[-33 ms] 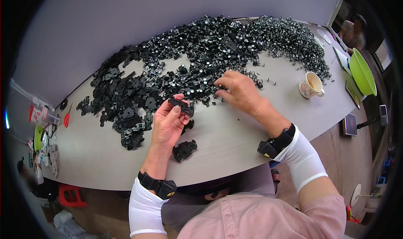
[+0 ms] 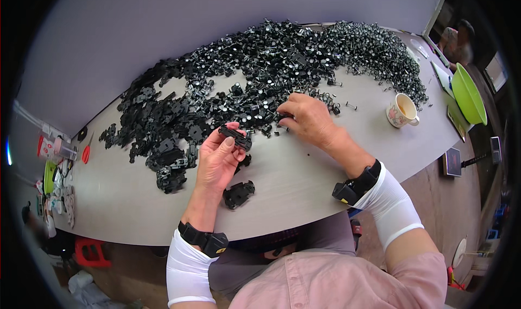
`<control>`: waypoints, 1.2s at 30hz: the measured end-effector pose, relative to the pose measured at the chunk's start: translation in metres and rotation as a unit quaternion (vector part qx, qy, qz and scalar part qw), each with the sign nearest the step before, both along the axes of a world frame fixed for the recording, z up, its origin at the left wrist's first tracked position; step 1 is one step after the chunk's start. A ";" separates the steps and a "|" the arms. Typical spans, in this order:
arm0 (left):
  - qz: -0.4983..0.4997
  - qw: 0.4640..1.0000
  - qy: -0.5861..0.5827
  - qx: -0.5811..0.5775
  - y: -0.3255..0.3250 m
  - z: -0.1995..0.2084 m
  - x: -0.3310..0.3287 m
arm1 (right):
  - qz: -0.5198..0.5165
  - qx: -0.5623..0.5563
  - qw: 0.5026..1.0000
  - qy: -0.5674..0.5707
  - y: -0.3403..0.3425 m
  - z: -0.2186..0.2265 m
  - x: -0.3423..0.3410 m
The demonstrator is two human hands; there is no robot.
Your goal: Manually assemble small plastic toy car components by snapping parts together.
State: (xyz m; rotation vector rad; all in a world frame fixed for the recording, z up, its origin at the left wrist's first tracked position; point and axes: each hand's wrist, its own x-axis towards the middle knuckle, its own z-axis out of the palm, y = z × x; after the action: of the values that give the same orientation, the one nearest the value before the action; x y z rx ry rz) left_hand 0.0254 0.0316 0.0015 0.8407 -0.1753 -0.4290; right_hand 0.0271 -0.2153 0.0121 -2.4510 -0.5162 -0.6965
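Note:
My left hand (image 2: 217, 159) is closed around a black moulded plastic part (image 2: 236, 139), long and notched like a toy car base, held above the table. Between the thumb and fingers of my right hand (image 2: 310, 119) a small dark piece shows, mostly hidden; the hand is at the near edge of a heap of small black wheels with shiny pins (image 2: 260, 100). Beside my left wrist lies another black plastic base (image 2: 239, 194) on the table, and one more (image 2: 244, 162) is partly hidden behind that hand.
Flat black plastic parts (image 2: 163, 127) cover the table's left side. A pile of small metal pins (image 2: 374, 51) reaches back right. A patterned mug (image 2: 402, 111) with brown liquid stands near a green basin (image 2: 469, 94). Red scissors (image 2: 87, 152) lie far left. A person (image 2: 457, 43) is at upper right.

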 end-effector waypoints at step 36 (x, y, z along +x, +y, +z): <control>-0.060 0.996 -0.044 0.058 0.000 0.004 -0.002 | 0.175 -0.107 0.918 0.339 0.001 0.021 -0.021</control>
State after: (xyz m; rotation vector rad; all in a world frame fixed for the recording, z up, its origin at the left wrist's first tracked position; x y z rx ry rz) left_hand 0.0230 0.0321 0.0055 0.9663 -0.2862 -0.5183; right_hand 0.0064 -0.2143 0.0333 -2.4846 -0.7357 0.3747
